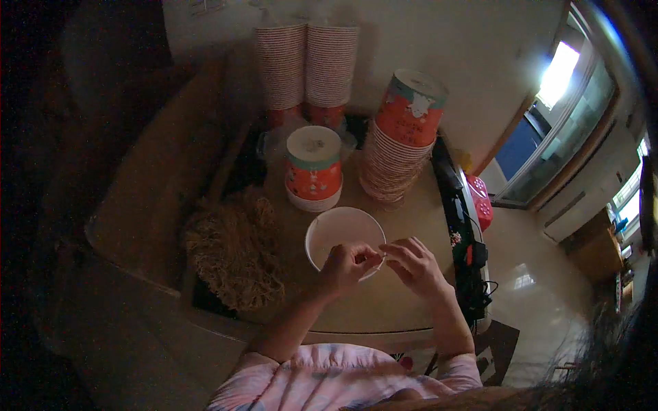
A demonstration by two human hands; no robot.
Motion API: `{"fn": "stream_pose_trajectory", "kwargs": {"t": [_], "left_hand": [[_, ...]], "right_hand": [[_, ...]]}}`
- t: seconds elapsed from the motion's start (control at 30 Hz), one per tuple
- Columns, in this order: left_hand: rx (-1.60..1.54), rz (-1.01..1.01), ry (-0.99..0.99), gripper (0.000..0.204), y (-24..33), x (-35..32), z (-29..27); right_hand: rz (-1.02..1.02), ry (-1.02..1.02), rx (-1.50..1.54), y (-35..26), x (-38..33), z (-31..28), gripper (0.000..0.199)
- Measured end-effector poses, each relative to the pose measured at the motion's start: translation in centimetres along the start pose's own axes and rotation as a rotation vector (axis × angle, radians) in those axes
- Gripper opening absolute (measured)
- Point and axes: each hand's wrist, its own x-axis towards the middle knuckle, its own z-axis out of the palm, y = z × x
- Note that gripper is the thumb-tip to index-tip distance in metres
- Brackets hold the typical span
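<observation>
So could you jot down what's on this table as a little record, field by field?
Setting: dim room, round table, seen from above
Left hand: over the near rim of an open white paper bowl, fingers pinched
Right hand: beside the bowl's rim, fingertips meeting the left hand's
Held item: too small to tell
Behind the bowl: short stack of orange printed paper bowls upside down
Right of that: taller leaning stack
Back, by the wall: two tall stacks
Left: heap of tan string-like fibre
</observation>
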Motion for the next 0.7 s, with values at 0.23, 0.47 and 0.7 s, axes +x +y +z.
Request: {"fn": "stream_pose_trajectory", "kwargs": {"t": [0.23,0.47,0.7], "left_hand": [[0.006,0.016,0.012,0.021,0.8,0.0,0.0],[0.017,0.058,0.019,0.02,0.6,0.1,0.0],[0.032,0.032,-0.01,0.02,0.9,0.1,0.1]], "right_hand": [[-0.289,-0.179,-0.206,1.3,0.4,-1.3,0.024],[-0.3,-0.214,-0.246,1.8,0.2,-0.8,0.022],[-0.139,-0.267,-0.164,1.6,0.3,-0.2,0.019]]}}
